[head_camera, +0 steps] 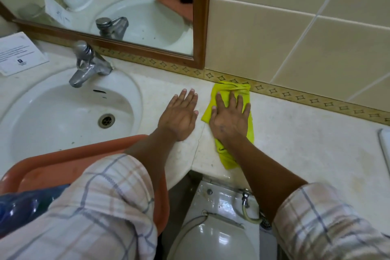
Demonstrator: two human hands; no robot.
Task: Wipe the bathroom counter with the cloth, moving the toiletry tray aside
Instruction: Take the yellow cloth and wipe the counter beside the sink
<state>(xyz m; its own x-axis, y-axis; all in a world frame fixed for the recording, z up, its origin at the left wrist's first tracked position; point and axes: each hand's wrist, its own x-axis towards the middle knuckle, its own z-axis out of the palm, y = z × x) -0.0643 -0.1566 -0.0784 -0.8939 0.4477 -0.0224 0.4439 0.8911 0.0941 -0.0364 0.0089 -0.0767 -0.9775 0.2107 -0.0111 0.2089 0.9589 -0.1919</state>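
— Where is the cloth?

— The yellow cloth (229,112) lies on the pale counter (306,150), just right of the frame's centre. Its long axis runs from the patterned border strip (295,97) at the wall down toward the counter's front edge, tilting slightly to the lower right. The far end touches the strip; the near end reaches almost to the edge above the toilet (215,228).

— And the hands?

— The right hand (230,118) is pressed flat on the cloth, palm down, fingers spread and pointing toward the wall. It is not clamped on the cloth, only laid on top. The left hand (179,116) is flat on the bare counter just beside it, fingers apart, holding nothing, between the cloth and the sink (42,112).

— The tray?

— The orange tray (63,164) sits at lower left of the frame, over the near rim of the sink, partly hidden by the left plaid sleeve (95,207). A blue bottle (25,202) shows in it at the far left edge.

— Anything else around?

— A metal faucet (88,65) stands behind the basin, a printed card (21,53) lies at upper left, and a wood-framed mirror (198,17) hangs above, reflecting the tray and bottle.
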